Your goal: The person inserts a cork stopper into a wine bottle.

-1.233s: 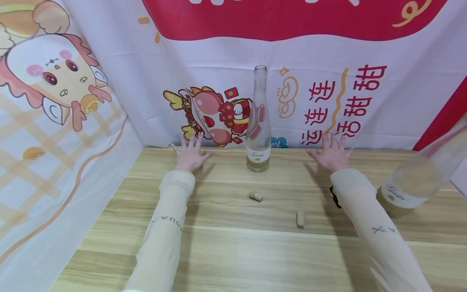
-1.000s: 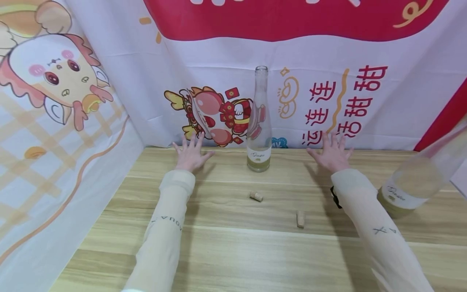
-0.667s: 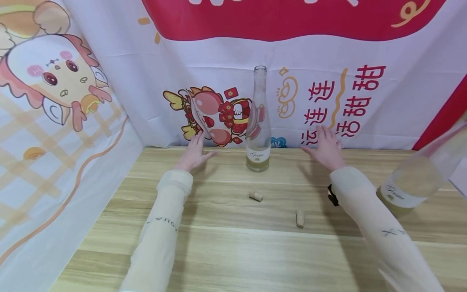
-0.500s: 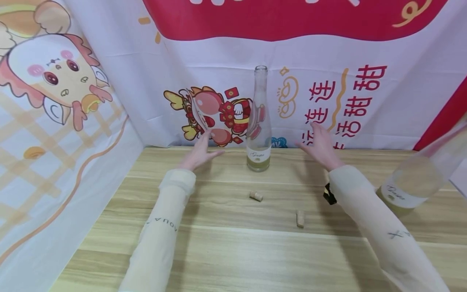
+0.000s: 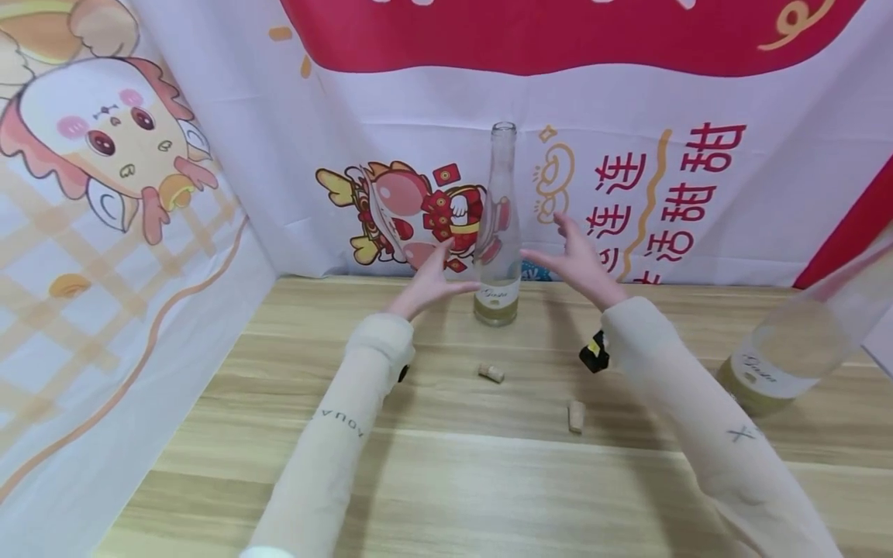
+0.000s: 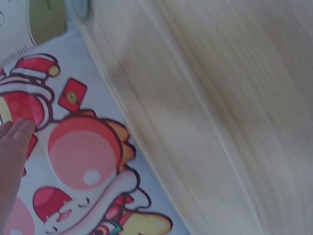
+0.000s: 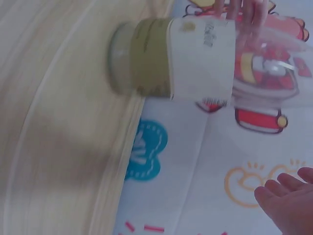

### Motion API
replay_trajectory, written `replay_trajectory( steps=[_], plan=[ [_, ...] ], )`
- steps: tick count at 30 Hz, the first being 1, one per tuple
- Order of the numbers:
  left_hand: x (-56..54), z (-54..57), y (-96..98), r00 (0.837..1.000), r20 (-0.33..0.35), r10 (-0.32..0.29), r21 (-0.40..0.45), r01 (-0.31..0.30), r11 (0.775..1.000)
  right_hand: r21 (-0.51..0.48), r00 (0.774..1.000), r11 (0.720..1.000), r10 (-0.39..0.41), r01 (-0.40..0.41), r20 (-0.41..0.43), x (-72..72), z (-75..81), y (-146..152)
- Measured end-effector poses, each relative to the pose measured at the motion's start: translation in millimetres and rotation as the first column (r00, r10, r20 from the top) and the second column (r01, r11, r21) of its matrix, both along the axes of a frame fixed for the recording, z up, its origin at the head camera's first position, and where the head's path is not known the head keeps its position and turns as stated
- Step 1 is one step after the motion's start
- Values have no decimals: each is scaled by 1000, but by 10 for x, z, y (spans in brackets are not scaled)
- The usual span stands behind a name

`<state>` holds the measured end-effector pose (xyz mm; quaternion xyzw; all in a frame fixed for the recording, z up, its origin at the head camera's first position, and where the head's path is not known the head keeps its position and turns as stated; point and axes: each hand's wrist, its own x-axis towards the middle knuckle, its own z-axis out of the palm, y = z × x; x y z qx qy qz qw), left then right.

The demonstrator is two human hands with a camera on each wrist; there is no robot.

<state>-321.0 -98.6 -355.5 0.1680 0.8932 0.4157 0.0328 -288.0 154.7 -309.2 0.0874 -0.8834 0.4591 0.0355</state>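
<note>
A clear glass bottle (image 5: 498,296) with a white and olive label stands upright and uncorked near the back of the table. My left hand (image 5: 431,280) is at its left, fingers extended, thumb tip right at the label's edge. On the other side my right hand (image 5: 580,262) is raised with thumb and fingers apart and nothing held. The right wrist view shows the bottle (image 7: 200,61) with a gap to my right hand (image 7: 286,198). My left hand's fingers (image 7: 248,17) overlap the glass there. Two corks, one (image 5: 491,373) nearer the bottle and one (image 5: 575,416) closer to me, lie on the table.
A second clear bottle (image 5: 770,378) with the same kind of label stands at the right, beyond my right sleeve. Printed white cloth (image 5: 418,101) hangs right behind the wooden table (image 5: 460,496) and along its left side.
Both hands have lifted from spread positions near the table's back edge and moved inward, toward the standing bottle from either side. The bottles and corks have stayed in place.
</note>
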Motion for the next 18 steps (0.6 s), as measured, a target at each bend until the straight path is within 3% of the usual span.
replay_trajectory(
  steps=[7,18],
  plan=[
    [-32,-46,178,999,16,-38,74,37,997,-142,998,988,61,-65,-31,-93,33,-265],
    [-116,-208,416,993,39,-115,248,102,963,-339,991,932,108,-127,-74,-205,-61,-479]
  ],
)
